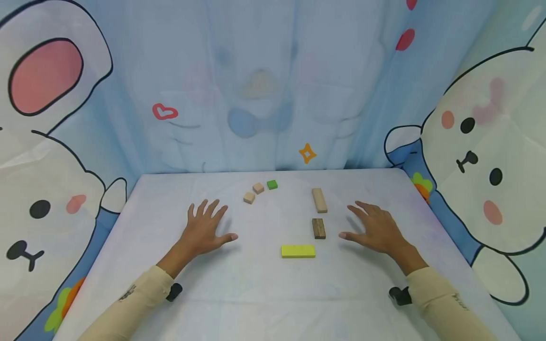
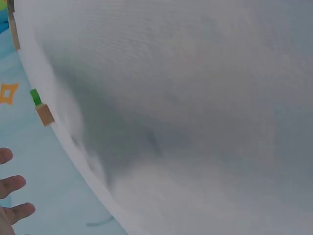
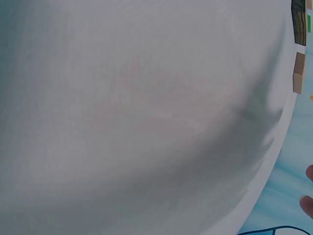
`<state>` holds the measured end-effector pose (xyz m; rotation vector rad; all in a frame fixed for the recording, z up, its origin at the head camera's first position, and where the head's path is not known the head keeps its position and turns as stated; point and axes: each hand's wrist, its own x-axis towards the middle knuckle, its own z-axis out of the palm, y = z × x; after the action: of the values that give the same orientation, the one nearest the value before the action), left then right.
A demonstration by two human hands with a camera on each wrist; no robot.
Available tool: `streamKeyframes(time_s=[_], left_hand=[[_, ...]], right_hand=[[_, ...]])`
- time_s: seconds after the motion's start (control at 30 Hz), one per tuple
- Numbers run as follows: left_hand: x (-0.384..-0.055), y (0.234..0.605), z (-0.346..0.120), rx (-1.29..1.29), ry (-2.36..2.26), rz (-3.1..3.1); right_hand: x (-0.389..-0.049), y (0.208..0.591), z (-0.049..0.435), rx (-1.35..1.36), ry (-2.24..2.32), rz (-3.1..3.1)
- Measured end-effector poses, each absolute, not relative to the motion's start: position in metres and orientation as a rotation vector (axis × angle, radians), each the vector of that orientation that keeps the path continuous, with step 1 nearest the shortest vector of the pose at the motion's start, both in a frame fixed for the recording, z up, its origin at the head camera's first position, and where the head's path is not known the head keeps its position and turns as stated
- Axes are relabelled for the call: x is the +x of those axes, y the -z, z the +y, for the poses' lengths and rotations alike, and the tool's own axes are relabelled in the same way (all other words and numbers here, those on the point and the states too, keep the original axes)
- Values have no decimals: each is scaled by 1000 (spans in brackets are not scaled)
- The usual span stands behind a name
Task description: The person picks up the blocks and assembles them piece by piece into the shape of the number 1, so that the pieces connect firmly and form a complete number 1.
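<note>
My left hand (image 1: 206, 230) is held over the left part of the table with its fingers spread, and nothing is in it. Opposite, my right hand (image 1: 375, 228) hovers with fingers extended, also holding nothing. Between the hands lie a yellow block (image 1: 298, 251), a dark brown wooden block (image 1: 318, 228) and a longer pale wooden block (image 1: 319, 200). Farther back are two small light wooden cubes (image 1: 249, 197) and a small green block (image 1: 272, 184). In the left wrist view, fingertips (image 2: 13, 185) show at the left edge.
A white cloth covers the table (image 1: 256, 303). Behind it hangs a light blue curtain (image 1: 256, 85) with printed shapes, and printed bear figures flank both sides. Each sleeve (image 1: 439, 293) has a dark wrist camera (image 1: 400, 296) at its cuff.
</note>
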<state>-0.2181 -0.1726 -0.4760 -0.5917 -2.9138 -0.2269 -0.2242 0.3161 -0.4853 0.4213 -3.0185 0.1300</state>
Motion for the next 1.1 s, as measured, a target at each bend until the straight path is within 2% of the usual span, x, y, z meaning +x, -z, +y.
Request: streamKeyframes(time_s=[0.43, 1.1], left_hand=[[-215, 472, -147, -718, 161, -2849], [-216, 473, -100, -883, 352, -2921]], right_hand=[[-226, 477, 294, 372, -205, -3082], [-237, 483, 274, 455, -419, -3114]])
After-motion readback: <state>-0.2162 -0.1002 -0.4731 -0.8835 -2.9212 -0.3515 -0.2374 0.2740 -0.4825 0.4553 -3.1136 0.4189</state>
